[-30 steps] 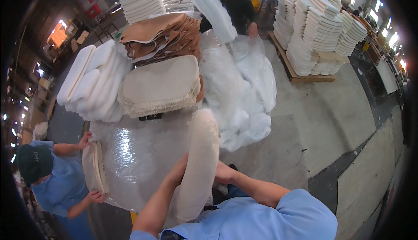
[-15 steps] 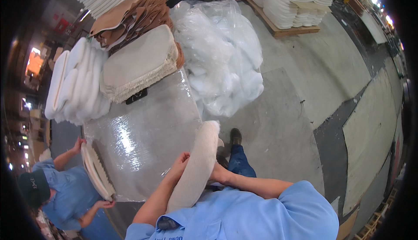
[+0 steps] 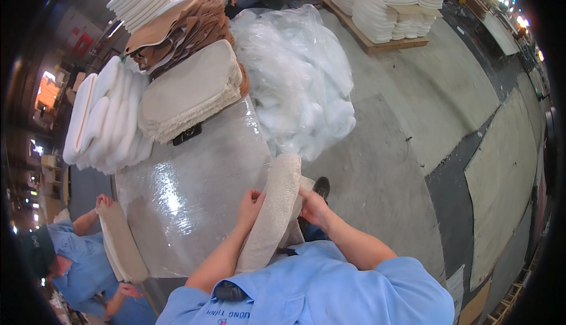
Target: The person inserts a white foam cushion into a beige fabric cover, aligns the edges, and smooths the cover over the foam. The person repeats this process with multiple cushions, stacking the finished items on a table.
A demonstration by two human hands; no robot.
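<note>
A long beige fabric cushion stands on edge in front of my chest, just off the table's near right corner. My left hand grips its left side, with fingers curled against the fabric. On the other side, my right hand pinches a fold of its edge between thumb and fingers. The cushion's inner side is mostly hidden from view. Beyond it on the plastic-covered table lies a stack of similar beige pieces with fleecy edges.
At the left, a co-worker holds another beige cushion. White padding rolls and brown fabric pieces sit on the table. A clear bag of white filling stands beyond. White pads are stacked on a pallet.
My right hand has come out from behind the cushion to its right edge, and the cushion has turned slightly. The co-worker's cushion has turned its flat face up.
</note>
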